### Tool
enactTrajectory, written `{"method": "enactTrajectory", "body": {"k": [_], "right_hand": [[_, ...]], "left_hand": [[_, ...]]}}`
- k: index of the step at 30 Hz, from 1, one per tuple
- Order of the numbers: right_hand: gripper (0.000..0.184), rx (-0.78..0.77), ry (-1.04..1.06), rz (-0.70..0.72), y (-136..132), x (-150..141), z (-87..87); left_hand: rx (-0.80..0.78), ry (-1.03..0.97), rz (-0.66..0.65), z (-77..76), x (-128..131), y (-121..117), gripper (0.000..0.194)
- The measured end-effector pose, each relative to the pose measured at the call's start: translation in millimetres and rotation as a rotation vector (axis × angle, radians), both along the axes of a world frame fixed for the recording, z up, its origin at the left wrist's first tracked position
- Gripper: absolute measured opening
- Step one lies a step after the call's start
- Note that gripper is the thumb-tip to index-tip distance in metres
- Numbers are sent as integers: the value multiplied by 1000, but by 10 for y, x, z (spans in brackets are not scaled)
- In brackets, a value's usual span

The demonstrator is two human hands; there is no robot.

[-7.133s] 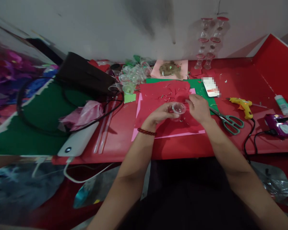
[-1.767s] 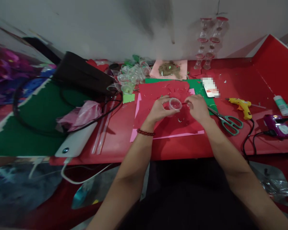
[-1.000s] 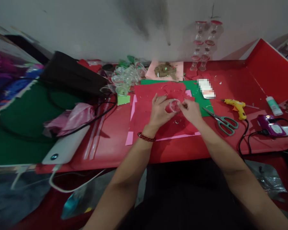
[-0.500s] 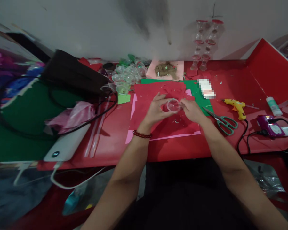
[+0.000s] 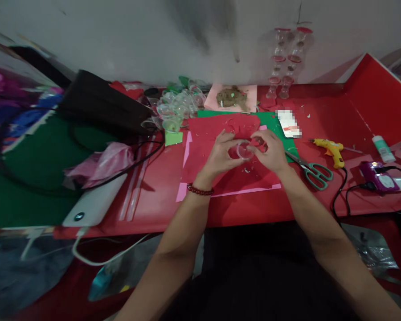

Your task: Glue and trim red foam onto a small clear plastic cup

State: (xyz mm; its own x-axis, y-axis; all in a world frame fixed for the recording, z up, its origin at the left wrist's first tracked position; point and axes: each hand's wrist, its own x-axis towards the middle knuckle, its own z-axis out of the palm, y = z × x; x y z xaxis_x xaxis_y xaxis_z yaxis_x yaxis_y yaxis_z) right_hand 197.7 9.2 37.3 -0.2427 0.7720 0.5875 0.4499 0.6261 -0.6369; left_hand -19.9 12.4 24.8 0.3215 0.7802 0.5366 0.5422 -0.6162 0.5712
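My left hand point(image 5: 219, 154) wraps its fingers and thumb around a small clear plastic cup point(image 5: 245, 151), whose round mouth faces up and toward me. Against the right side of the rim, my right hand point(image 5: 270, 149) is curled with thumb and fingertips close together. Red shows between those fingers, but I cannot make out whether it is a piece held there or the paper behind. Below both hands lie sheets of red paper point(image 5: 203, 167) with small scraps on them. Green-handled scissors point(image 5: 316, 174) rest right of my right hand.
A yellow glue gun point(image 5: 332, 150), a phone point(image 5: 289, 125), a glue bottle point(image 5: 383, 148) and a purple power socket point(image 5: 377, 177) are at the right. Several clear cups point(image 5: 180, 107) are piled behind. Joined cups with red rims point(image 5: 284, 60) stand against the wall. A white power bank point(image 5: 93, 203) lies left.
My right hand, apart from the cup 1.8 s ago with a thin dark red strip near its fingertips, is now at the rim. The cup has turned slightly in my left hand.
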Motion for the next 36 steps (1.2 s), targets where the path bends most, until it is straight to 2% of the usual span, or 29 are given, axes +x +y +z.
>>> {"method": "enactTrajectory", "body": {"k": [2, 5, 9, 13, 17, 23, 29, 33, 36], "right_hand": [[21, 131, -23, -7, 4, -14, -30], [10, 228, -59, 10, -7, -41, -62], [18, 237, -13, 43, -39, -53, -88], [22, 235, 33, -2, -61, -46, -90], [23, 204, 31, -31, -78, -53, -66], [23, 70, 84, -56, -108, -89, -18], [24, -6, 164, -82, -66, -119, -72], [29, -128, 221, -28, -7, -82, -69], [20, -102, 205, 65, 10, -40, -21]], "left_hand": [[6, 7, -28, -22, 11, -6, 50], [-1, 33, -74, -23, 45, -32, 52], [-13, 26, -141, -33, 89, -49, 54], [24, -35, -107, -81, 104, -41, 67], [39, -7, -102, -97, 108, -54, 68], [65, 41, -103, -100, 135, -51, 66], [60, 42, -85, -130, 149, -27, 63], [46, 40, -97, -117, 123, -30, 63], [41, 25, -105, -99, 94, -26, 65]]}}
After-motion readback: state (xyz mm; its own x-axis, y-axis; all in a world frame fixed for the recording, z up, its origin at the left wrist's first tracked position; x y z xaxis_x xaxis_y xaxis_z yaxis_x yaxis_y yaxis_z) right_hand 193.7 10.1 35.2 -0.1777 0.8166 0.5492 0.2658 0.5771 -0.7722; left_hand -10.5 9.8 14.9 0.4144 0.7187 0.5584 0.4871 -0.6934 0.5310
